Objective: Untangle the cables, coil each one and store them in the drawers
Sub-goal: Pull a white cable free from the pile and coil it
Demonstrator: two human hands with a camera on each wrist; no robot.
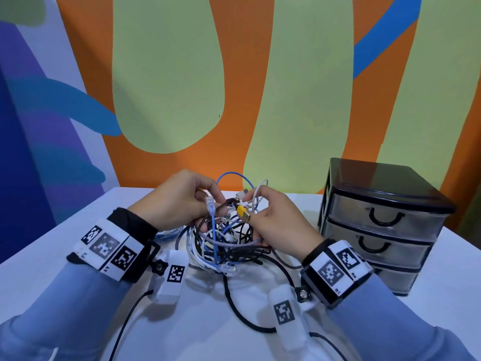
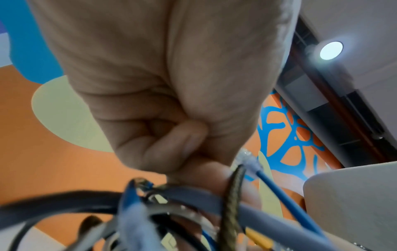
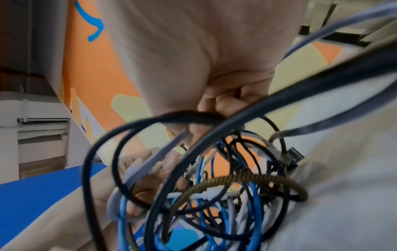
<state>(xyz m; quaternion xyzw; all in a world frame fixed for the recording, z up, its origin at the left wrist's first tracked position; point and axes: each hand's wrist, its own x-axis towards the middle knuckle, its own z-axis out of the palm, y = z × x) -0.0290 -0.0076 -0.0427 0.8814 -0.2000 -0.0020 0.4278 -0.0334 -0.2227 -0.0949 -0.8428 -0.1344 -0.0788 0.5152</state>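
A tangle of blue, white, grey, black and braided brown cables [image 1: 221, 241] is lifted just above the white table [image 1: 78, 225] between both hands. My left hand [image 1: 208, 204] curls round the braided brown cable [image 1: 205, 220], with a blue network cable [image 1: 214, 230] and its clear plug hanging beside it. In the left wrist view the left hand [image 2: 171, 144] is curled above that braided cable [image 2: 232, 203]. My right hand [image 1: 253, 204] grips the tangle's right side, a yellow USB plug [image 1: 243, 212] lying at its thumb. Its curled fingers [image 3: 223, 101] hook a black cable [image 3: 193, 115].
A black three-drawer unit [image 1: 377, 222] with smoky drawers, all closed, stands on the table's right. Black cable runs [image 1: 250, 316] trail over the table toward me. A painted wall rises right behind the table's far edge.
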